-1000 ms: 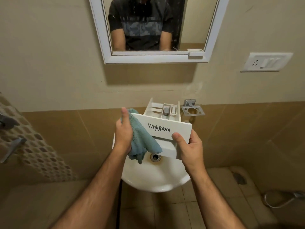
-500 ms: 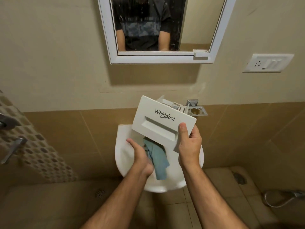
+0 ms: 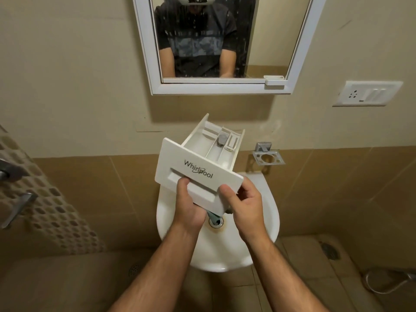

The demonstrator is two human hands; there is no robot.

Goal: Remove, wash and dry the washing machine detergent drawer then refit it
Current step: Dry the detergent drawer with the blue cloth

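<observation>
The white detergent drawer (image 3: 202,161) with a Whirlpool front panel hangs over the white wash basin (image 3: 267,212), its open compartments facing up and away. My left hand (image 3: 189,208) holds the panel's lower edge, thumb on the handle recess. My right hand (image 3: 243,203) grips the panel's right corner, thumb on the front. A blue-green cloth (image 3: 212,216) peeks out under the drawer between my hands, over the drain; which hand holds it is hidden.
A white-framed mirror (image 3: 144,52) hangs on the wall above. A metal holder (image 3: 267,155) is fixed right of the drawer, a switch plate (image 3: 367,93) further right. Metal taps (image 3: 13,174) stick out at left. A hose (image 3: 387,282) lies on the floor tiles.
The drawer has tipped back so its compartments show again. My left hand moved up from the cloth under it to the panel's lower edge. The cloth is now mostly hidden.
</observation>
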